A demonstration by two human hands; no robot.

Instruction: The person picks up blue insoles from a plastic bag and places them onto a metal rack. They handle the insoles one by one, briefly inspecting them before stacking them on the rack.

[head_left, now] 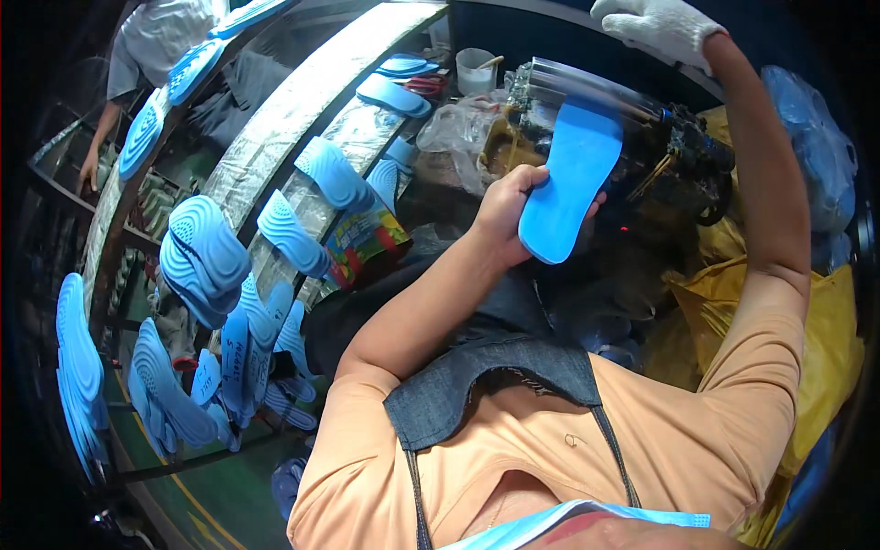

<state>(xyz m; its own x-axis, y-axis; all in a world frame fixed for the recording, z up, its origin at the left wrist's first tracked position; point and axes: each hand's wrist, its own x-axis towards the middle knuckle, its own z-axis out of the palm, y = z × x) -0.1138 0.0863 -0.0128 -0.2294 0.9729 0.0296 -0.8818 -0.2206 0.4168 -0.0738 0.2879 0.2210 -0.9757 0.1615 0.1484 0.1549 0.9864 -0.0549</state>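
Left hand (510, 207) pinching 1 flat blue insole (573, 179), thumb on the near edge, fingertips showing at the far edge. Insole is in front of the wearer, top end up against or overlapping the shiny roller (596, 81); contact unclear. Right hand (655, 27), in a white glove, raised beyond the roller at top right; can't tell if gripping. Left of roller: clear plastic bag (458, 137), white cup (477, 71) with 1 stick. Further left: more blue insoles (206, 257) on and near silvery strips (275, 119). Far right: yellow bag (724, 302), blue bag (811, 147).
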